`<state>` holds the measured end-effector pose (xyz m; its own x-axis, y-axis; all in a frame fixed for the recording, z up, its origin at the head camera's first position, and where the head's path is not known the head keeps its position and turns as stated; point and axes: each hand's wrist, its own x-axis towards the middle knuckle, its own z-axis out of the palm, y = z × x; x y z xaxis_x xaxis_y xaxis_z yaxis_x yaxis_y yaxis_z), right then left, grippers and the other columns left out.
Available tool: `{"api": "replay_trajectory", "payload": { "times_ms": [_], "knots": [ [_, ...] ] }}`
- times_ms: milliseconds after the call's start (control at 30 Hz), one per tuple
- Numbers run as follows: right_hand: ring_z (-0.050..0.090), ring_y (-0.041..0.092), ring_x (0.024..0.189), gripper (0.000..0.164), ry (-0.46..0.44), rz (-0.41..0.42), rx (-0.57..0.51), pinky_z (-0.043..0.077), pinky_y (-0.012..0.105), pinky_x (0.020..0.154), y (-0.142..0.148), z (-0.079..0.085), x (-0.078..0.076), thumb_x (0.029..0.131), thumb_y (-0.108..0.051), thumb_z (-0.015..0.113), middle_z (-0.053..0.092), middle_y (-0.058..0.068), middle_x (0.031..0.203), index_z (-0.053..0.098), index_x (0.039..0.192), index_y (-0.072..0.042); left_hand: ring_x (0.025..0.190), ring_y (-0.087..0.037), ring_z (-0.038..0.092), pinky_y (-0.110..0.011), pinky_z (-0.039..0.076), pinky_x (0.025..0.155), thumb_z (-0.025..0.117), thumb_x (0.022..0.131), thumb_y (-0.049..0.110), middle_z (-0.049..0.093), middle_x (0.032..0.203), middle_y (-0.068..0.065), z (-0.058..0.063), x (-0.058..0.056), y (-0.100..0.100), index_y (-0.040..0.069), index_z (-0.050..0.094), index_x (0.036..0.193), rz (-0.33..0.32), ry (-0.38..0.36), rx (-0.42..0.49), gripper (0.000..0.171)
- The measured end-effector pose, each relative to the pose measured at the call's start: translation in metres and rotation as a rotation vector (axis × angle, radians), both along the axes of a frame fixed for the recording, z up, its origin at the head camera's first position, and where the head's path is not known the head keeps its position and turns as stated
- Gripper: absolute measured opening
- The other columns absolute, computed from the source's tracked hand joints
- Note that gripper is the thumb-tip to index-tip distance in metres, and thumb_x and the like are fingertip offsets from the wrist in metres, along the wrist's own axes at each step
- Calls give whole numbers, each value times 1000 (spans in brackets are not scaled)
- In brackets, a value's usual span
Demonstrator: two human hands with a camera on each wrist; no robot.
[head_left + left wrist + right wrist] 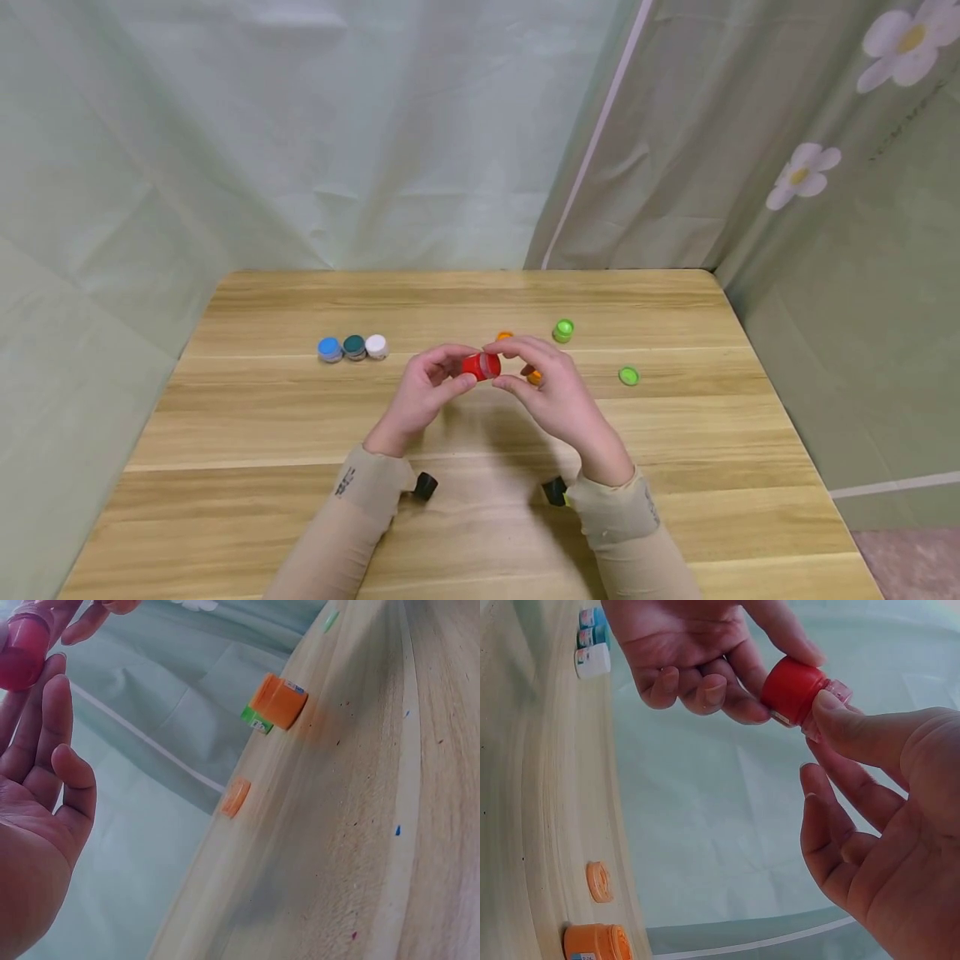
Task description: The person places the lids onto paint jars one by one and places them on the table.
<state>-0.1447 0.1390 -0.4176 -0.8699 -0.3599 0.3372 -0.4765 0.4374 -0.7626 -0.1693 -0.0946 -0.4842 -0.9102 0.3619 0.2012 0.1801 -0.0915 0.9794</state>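
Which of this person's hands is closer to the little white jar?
Left: the left hand is slightly right of the white jar; the right hand is farther right, across the red jar they both hold.

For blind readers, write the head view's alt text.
A left hand and right hand hold a red jar above a wooden table. At left stand a blue jar, a teal jar and a white jar; at right, a green jar, a green lid and partly hidden orange pieces.

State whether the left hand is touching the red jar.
Touching. The right wrist view shows it: the left hand has its thumb against one side of the red jar and a finger against the other.
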Motion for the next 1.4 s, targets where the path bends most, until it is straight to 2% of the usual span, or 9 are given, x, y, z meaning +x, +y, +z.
{"api": "replay_trajectory", "payload": {
  "times_ms": [67, 200, 467, 667, 833, 1000, 1200, 1400],
  "knots": [
    [64, 16, 118, 42, 10, 1, 4, 59, 37, 81, 0, 0, 0, 90, -10, 87, 72, -6, 130, 76, 130, -18, 105, -27, 67, -37, 53, 93, 77, 100, 13, 76, 120, -5, 0, 0, 0, -1, 70, 131, -1, 2, -1, 35],
    [64, 16, 118, 42, 19, 4, 5, 59, 40, 81, 0, -1, 0, 90, -9, 86, 72, -6, 130, 76, 129, -18, 105, -27, 66, -36, 54, 92, 77, 100, 13, 76, 119, -5, 1, 1, 1, -1, 70, 131, 0, 10, -8, 35],
    [65, 21, 116, 43, -12, -2, 18, 59, 46, 83, 1, 0, 1, 89, -12, 88, 73, -7, 126, 75, 129, -19, 106, -28, 66, -37, 54, 93, 75, 100, 10, 75, 121, -9, 0, 1, 1, 2, 71, 131, 10, 11, -29, 32],
    [64, 19, 117, 44, -35, -22, 28, 59, 54, 85, 2, 0, 2, 89, -18, 90, 74, -6, 126, 75, 130, -18, 108, -28, 66, -41, 54, 95, 75, 100, 9, 75, 121, -8, 0, 1, 1, 2, 71, 130, 7, 15, -27, 31],
    [63, 17, 117, 43, -40, -38, 45, 58, 49, 85, 1, 0, 2, 88, -22, 90, 74, -6, 125, 75, 128, -19, 107, -28, 65, -43, 53, 96, 76, 99, 10, 75, 120, -7, 0, 1, 1, 2, 72, 129, 3, 23, -24, 31],
    [63, 17, 112, 39, -47, -51, 55, 57, 52, 84, 0, 0, 2, 89, -25, 90, 75, -6, 118, 75, 124, -18, 106, -29, 65, -41, 53, 96, 77, 99, 10, 75, 120, -8, 0, 1, 1, 2, 72, 129, 1, 28, -24, 31],
    [62, 15, 105, 36, -54, -85, 103, 54, 39, 81, -2, 0, 2, 90, -31, 89, 75, -7, 108, 74, 120, -18, 107, -28, 65, -40, 52, 96, 77, 99, 9, 75, 119, -8, 0, 1, 0, 2, 72, 129, -1, 22, -20, 31],
    [60, 14, 96, 29, -33, -117, 151, 52, 36, 77, -5, -2, 2, 93, -37, 85, 72, -8, 99, 73, 111, -17, 106, -27, 66, -41, 51, 97, 78, 98, 8, 76, 118, -6, -1, 1, 1, 2, 72, 127, -19, 35, -11, 30]
  ]
}}
